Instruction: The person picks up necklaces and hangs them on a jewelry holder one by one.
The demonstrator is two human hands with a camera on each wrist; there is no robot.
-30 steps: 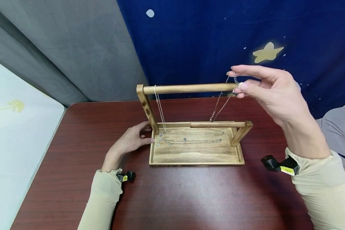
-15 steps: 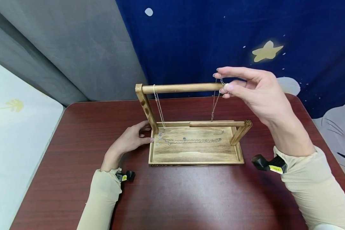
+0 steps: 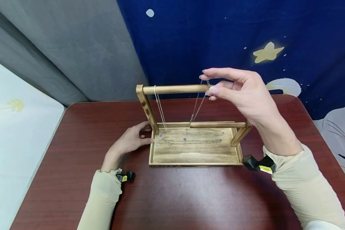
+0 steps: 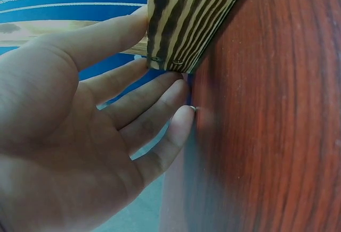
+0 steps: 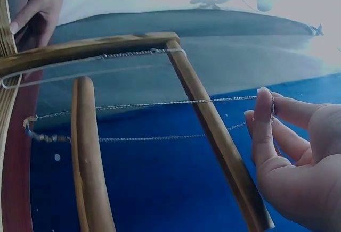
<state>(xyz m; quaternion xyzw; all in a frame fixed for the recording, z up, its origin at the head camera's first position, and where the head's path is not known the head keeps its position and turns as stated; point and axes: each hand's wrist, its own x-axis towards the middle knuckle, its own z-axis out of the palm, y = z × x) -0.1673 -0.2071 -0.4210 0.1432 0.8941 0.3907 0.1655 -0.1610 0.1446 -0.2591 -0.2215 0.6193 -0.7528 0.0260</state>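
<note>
My right hand (image 3: pixel 238 89) pinches the small-linked end of a beaded necklace (image 5: pixel 160 138) between thumb and fingers. The necklace hangs in a loop, one strand on each side of the upper bar (image 3: pixel 178 89) of a wooden jewelry stand. Its beads hang near the free left end of the lower bar (image 3: pixel 218 125). At the stand's left end, my left hand (image 3: pixel 130 139) holds the tray (image 3: pixel 195 164) by its edge, thumb at the rim and fingers behind the post (image 3: pixel 148 108). Another necklace (image 3: pixel 160 110) hangs close to that post.
On the tray floor lie a chain necklace (image 3: pixel 195 142) and several small studs or pendants, too small to tell. The stand is on a dark red table (image 3: pixel 195 195). Grey and blue curtains (image 3: pixel 189 38) hang behind it.
My right hand has moved left along the upper bar with the beaded necklace, whose loop has swung and shifted left too. My left hand stays at the tray's edge.
</note>
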